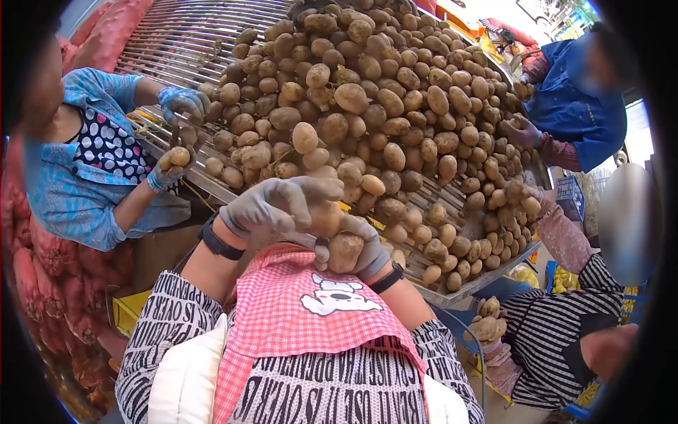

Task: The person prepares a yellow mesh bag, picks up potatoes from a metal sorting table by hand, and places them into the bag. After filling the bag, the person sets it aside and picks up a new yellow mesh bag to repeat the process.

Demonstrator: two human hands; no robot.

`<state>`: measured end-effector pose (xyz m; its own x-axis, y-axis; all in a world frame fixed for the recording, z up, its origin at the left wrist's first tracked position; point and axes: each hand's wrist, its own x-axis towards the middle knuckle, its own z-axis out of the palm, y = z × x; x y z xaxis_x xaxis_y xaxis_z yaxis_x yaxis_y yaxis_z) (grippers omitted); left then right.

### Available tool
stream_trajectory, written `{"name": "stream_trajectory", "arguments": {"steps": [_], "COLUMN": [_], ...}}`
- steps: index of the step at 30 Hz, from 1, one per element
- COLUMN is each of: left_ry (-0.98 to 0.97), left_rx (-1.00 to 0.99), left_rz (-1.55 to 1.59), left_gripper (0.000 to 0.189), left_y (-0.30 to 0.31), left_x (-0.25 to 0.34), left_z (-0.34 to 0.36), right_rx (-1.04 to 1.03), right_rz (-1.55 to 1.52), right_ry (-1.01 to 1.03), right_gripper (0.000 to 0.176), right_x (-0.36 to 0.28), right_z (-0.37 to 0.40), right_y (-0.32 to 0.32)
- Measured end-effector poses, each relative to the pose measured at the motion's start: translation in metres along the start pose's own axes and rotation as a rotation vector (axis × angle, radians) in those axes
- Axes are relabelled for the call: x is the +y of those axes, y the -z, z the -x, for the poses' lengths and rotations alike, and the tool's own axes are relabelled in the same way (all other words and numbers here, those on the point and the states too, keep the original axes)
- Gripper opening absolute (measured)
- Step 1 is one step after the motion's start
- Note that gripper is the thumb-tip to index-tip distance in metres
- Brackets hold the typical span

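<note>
My left hand (265, 207), in a grey glove, is closed with its fingers curled over a brown potato (325, 218). Just beside it, my right hand (369, 247), gloved alike, grips another potato (346, 253) low against the front of my pink checked apron (282, 304). The two hands are close together at the near edge of the sorting rack. Beyond them a large heap of potatoes (352, 98) spreads over the slatted rack (191, 42). Part of my right palm is hidden behind its potato.
At left a co-worker's gloved hand (169, 167) holds a potato. Another co-worker in blue (579, 106) reaches in from the right. A third, in a striped top (551, 339), holds potatoes at lower right. Red mesh sacks (53, 261) are stacked at left; a blue crate (571, 196) stands right.
</note>
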<state>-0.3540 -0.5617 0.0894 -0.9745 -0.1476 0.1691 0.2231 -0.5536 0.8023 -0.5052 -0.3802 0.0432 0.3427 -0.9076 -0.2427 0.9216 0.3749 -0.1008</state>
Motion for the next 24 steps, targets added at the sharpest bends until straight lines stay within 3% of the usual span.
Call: {"name": "stream_trajectory", "arguments": {"steps": [2, 3, 5, 6, 8, 10, 11, 13, 15, 16, 18, 19, 20, 22, 24], "left_ry": [0.172, 0.175, 0.088, 0.088, 0.007, 0.014, 0.091, 0.171, 0.267, 0.269, 0.263, 0.282, 0.288, 0.387, 0.497], "left_rx": [0.149, 0.151, 0.505, 0.502, 0.428, 0.303, 0.188, 0.058, 0.227, 0.211, 0.531, 0.586, 0.569, 0.493, 0.208], "left_rz": [-0.035, -0.038, -1.455, -1.449, -1.699, -1.728, -1.815, -1.895, -1.838, -1.836, -1.529, -1.483, -1.49, -0.803, -1.223], "left_gripper": [0.013, 0.013, 0.029, 0.029, 0.047, 0.056, 0.056, 0.056, 0.054, 0.054, 0.056, 0.061, 0.061, 0.061, 0.064], "left_y": [0.018, 0.035, 0.061, 0.065, 0.059, 0.076, 0.092, 0.106, 0.113, 0.115, 0.122, 0.107, 0.085, 0.057, 0.049], "left_x": [0.028, 0.033, 0.032, 0.032, 0.029, 0.007, -0.011, -0.022, -0.025, -0.022, -0.013, 0.0, 0.013, 0.019, -0.009], "left_z": [0.011, 0.01, 0.005, 0.001, -0.027, -0.043, -0.049, -0.065, -0.08, -0.083, -0.087, -0.088, -0.086, -0.073, -0.052], "right_rx": [-0.235, -0.18, -0.128, -0.068, -0.045, -0.148, -0.026, -0.055, -0.02, -0.016, 0.073, 0.083, 0.082, 0.102, 0.032], "right_rz": [-0.127, -0.152, -0.167, -0.18, -0.244, -0.167, -0.191, -0.158, -0.158, -0.166, -0.193, -0.175, -0.188, -0.213, -0.24], "right_ry": [0.137, 0.08, 0.162, 0.245, 0.313, 0.482, 0.553, 0.622, 0.711, 0.722, 0.801, 0.819, 0.832, 0.918, 0.931], "right_gripper": [0.06, 0.068, 0.07, 0.073, 0.072, 0.07, 0.07, 0.07, 0.07, 0.07, 0.069, 0.069, 0.069, 0.068, 0.067], "right_x": [0.001, -0.005, -0.01, -0.012, -0.017, -0.022, -0.02, -0.018, -0.007, 0.0, 0.011, 0.015, 0.022, 0.039, 0.045], "right_z": [-0.001, 0.003, 0.016, 0.024, 0.036, 0.046, 0.055, 0.067, 0.081, 0.089, 0.104, 0.112, 0.126, 0.142, 0.148], "right_y": [-0.001, 0.005, 0.008, 0.005, 0.001, 0.004, 0.009, 0.012, 0.021, 0.025, 0.034, 0.035, 0.039, 0.055, 0.054]}}
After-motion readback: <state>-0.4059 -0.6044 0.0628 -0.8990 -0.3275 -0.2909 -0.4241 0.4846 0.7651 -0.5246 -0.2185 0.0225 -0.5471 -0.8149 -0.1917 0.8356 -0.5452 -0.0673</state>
